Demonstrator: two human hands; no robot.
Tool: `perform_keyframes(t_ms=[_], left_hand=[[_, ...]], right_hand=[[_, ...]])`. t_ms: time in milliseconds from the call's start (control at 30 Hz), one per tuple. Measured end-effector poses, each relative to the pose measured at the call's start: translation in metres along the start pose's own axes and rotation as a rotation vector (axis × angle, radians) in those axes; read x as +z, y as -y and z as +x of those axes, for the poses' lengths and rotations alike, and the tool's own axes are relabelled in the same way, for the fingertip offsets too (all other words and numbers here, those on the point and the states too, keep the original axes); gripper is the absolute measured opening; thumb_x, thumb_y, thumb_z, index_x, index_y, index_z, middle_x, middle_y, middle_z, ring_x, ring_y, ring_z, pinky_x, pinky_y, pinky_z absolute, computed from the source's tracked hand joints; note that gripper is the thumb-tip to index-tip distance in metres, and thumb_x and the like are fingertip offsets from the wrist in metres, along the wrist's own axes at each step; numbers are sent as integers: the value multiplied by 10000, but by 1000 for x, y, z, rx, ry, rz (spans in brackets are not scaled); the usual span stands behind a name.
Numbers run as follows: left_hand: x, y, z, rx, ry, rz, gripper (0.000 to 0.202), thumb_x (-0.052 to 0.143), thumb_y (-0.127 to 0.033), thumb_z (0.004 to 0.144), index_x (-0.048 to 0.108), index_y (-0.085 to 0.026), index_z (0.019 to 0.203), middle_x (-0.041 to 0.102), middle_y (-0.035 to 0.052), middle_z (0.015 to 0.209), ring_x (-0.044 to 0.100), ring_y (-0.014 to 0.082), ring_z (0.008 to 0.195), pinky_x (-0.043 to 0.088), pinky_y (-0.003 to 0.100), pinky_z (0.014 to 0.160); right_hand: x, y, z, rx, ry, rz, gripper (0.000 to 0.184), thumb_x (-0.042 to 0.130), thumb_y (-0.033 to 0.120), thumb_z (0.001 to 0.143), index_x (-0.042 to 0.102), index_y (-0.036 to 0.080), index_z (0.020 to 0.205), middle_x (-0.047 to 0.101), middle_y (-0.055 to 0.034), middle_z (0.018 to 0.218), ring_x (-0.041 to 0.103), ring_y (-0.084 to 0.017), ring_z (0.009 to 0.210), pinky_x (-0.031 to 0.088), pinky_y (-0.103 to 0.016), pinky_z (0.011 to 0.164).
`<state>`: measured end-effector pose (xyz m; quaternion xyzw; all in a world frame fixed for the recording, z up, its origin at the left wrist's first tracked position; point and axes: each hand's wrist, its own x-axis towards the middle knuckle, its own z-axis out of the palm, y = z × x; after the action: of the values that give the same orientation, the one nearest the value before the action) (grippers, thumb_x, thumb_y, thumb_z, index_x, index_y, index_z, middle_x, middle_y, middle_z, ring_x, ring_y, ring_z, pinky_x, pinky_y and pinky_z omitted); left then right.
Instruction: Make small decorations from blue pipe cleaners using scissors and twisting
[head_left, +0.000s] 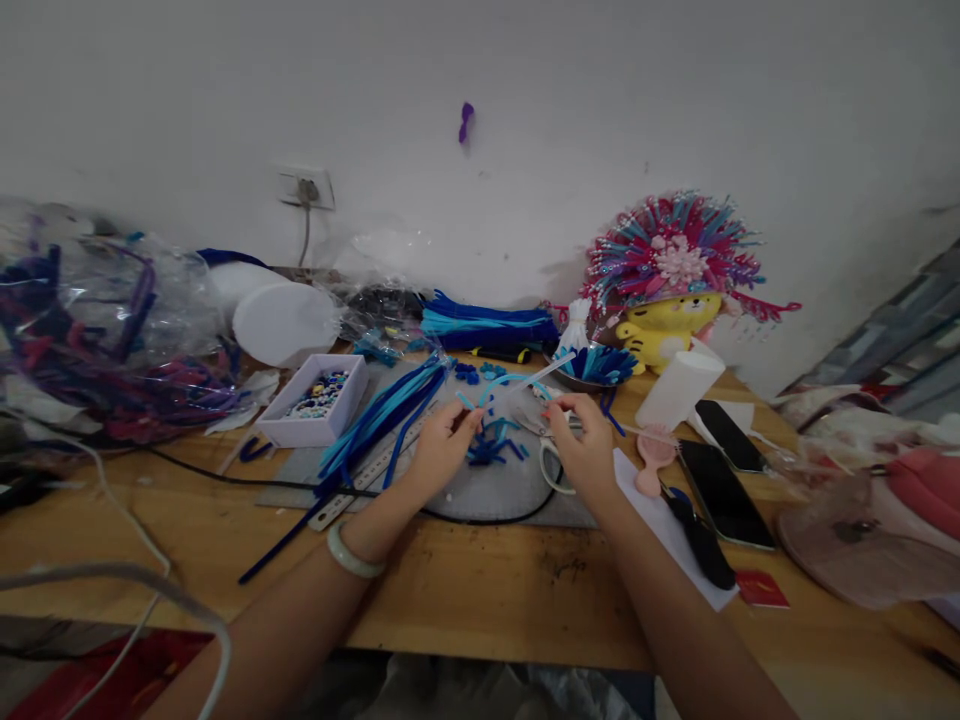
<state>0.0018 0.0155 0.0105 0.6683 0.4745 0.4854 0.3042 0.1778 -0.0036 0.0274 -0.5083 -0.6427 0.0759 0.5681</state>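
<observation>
Pipe cleaner [508, 377] arches between left fingers [471, 420] and right fingers [560, 405].
Both pinch near its ends, equally close; its length runs crosswise.

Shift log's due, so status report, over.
Left hand and right hand pinching light-blue strip. Strip bowed between them. Close by: blue pieces, white-handled scissors.

curved strip [513, 377] — light blue | strip bundle [391, 415] — mixed blues | brush [657, 452]: pink
</observation>
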Motion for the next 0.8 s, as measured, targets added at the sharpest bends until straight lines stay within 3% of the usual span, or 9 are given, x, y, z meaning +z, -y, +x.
perform_keyframes(t_ms=[100, 267, 333, 400, 500, 600, 700, 800], left_hand=[[0, 2, -2, 69, -36, 136, 249, 445, -334, 773, 506, -164, 602, 510, -17, 551, 470, 115, 546, 341, 230, 535], [0, 6, -1, 109, -147, 65, 234, 437, -324, 791, 506, -166, 633, 541, -20, 580, 499, 108, 569, 382, 217, 556], [0, 6, -1, 127, -234, 8, 220, 421, -313, 806, 505, -168, 663, 556, -16, 603, 521, 108, 599, 404, 213, 585], [-1, 7, -2, 188, -254, 56, 212, 416, -303, 813, 513, -166, 683, 568, -9, 611, 533, 109, 604, 414, 212, 586], [-2, 8, -5, 415, -117, 287, 201, 420, -277, 813, 557, -160, 722, 609, 19, 662, 557, 121, 627, 426, 222, 594], [-2, 12, -5, 623, -8, 487, 212, 395, -225, 822, 592, -155, 852, 648, 54, 768, 586, 135, 685, 442, 233, 622], [-4, 16, -3, 741, 34, 621, 241, 386, -178, 814, 586, -145, 943, 657, 74, 833, 600, 141, 706, 449, 229, 597], [-6, 17, -1, 850, 84, 694, 246, 385, -144, 791, 593, -135, 922, 659, 79, 834, 603, 143, 682, 453, 231, 574]], right_hand=[[6, 3, -5, -104, 66, -179, 196, 477, 277, 766, 629, 199, 670, 555, -58, 821, 502, -195, 843, 374, -358, 784], [6, 7, -9, -128, -152, -410, 277, 516, 298, 728, 610, 224, 978, 377, -106, 1213, 363, -285, 1114, 288, -478, 894], [3, 9, -8, -149, -165, -328, 252, 503, 288, 736, 614, 209, 948, 420, -104, 1168, 390, -267, 1093, 297, -456, 899], [2, 11, -7, -104, -37, -132, 195, 466, 285, 762, 631, 188, 794, 536, -82, 964, 486, -216, 953, 363, -383, 837], [9, 14, -8, 249, 230, 239, 288, 408, 343, 789, 593, 175, 647, 564, -36, 670, 520, -149, 655, 409, -283, 605], [18, 15, -10, 660, 382, 618, 296, 424, 402, 768, 574, 168, 664, 562, -15, 613, 443, -94, 488, 334, -221, 438], [20, 15, -12, 853, 480, 825, 232, 539, 389, 712, 575, 162, 683, 561, 3, 606, 419, -60, 456, 299, -176, 391], [19, 14, -13, 941, 578, 862, 188, 601, 333, 690, 602, 148, 720, 572, 4, 613, 442, -44, 449, 314, -144, 366]])
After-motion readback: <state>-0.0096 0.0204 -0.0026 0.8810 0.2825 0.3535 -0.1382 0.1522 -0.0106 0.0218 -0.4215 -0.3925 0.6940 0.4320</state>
